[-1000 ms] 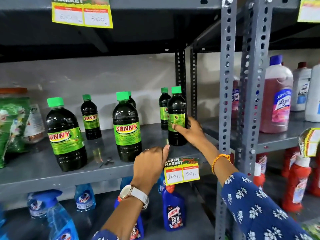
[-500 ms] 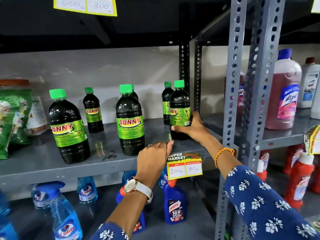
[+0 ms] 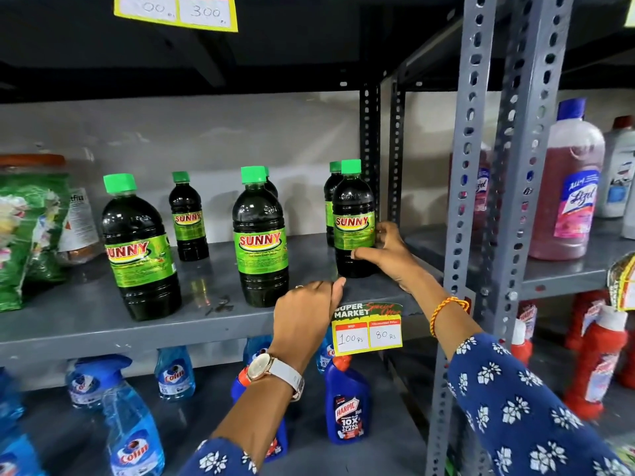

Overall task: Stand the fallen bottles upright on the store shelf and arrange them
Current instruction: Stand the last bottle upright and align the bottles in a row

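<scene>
- The right-hand SUNNY bottle [image 3: 354, 218], dark with a green cap, stands upright near the right end of the grey shelf [image 3: 86, 321], close to the perforated grey upright [image 3: 462, 201].
- The right hand [image 3: 388, 250] is wrapped round its lower half: thumb across the front below the label, fingers curled round its right side.
- The left hand [image 3: 305, 317] holds nothing; it is loosely closed with its fingers resting over the shelf's front lip, just left of the price tag [image 3: 367, 331] and below the held bottle.
- Another small bottle [image 3: 331, 190] stands right behind the held one, mostly hidden.
- Further left, all upright: a large middle bottle [image 3: 261, 242] with another cap peeping from behind it, a small rear bottle [image 3: 188, 218], and a large left bottle [image 3: 139, 249].
- A green packet [image 3: 24, 235] leans at the shelf's far left end.
- Below sit blue spray bottles [image 3: 132, 431] and a Harpic bottle [image 3: 347, 403]; the next bay to the right carries a pink cleaner bottle [image 3: 567, 197].
- Compared with half a second ago, the held bottle's label has turned to face forward, the full SUNNY name now readable; the left hand has stayed on the lip.
</scene>
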`<state>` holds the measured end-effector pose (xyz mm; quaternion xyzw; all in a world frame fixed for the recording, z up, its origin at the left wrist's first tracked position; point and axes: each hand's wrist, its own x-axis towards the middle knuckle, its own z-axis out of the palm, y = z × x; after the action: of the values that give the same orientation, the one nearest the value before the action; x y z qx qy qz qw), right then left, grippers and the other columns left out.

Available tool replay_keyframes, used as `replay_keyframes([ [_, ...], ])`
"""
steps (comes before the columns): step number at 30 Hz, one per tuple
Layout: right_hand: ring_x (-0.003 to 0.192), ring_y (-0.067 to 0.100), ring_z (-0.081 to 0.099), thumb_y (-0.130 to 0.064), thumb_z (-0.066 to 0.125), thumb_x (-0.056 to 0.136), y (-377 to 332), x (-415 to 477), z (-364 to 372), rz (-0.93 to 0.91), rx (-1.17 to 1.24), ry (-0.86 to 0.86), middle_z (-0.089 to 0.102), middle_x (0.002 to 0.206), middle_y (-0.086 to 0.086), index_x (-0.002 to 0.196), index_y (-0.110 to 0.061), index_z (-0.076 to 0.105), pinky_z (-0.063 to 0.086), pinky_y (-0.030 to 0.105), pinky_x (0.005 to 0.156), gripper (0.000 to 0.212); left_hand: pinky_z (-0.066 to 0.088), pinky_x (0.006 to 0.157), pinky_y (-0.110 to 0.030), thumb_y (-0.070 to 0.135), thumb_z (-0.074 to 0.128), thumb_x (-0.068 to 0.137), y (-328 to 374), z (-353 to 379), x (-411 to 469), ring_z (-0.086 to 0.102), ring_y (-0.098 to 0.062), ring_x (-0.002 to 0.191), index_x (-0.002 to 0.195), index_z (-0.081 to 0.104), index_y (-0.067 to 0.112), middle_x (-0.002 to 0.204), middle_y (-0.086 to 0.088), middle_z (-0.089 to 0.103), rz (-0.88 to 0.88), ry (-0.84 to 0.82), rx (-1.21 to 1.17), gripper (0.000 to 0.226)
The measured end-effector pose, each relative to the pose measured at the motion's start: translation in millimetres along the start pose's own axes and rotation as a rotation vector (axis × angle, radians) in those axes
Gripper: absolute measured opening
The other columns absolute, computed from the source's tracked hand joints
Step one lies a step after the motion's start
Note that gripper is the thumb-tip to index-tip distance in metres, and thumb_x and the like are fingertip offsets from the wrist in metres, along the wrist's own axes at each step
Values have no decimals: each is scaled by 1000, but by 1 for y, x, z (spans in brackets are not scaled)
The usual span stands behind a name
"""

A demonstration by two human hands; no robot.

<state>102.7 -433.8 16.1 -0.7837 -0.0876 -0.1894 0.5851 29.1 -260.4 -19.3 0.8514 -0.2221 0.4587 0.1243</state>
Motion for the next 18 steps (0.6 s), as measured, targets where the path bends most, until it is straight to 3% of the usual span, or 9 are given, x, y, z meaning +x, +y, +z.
replay_keyframes([
  [5,107,23,56,-16,76,72,0,1,-1,0,43,-15,60,117,10,112,-20,39,44,40,96,54,29,37,-20,22,69,81,0,0,1,50,-28,32,51,57,8,43,-9,57,9,12,23,35],
  [10,105,17,53,-15,75,73,-1,1,-1,-20,96,-35,55,118,5,118,-20,44,41,27,87,55,35,36,-24,21,66,84,-1,1,-1,53,-29,37,57,60,7,48,-11,59,14,27,5,31],
  [15,112,20,54,-25,84,64,2,1,0,-27,44,-55,56,122,4,122,-21,44,42,35,98,71,34,35,-23,21,67,83,-1,1,-1,52,-28,36,55,59,7,47,-10,59,16,25,16,32],
  [18,110,21,56,-29,86,59,0,-2,0,-55,-11,-11,59,118,5,112,-24,45,44,39,97,67,28,37,-20,19,71,80,0,0,0,50,-27,33,53,58,7,45,-10,57,11,25,32,32],
])
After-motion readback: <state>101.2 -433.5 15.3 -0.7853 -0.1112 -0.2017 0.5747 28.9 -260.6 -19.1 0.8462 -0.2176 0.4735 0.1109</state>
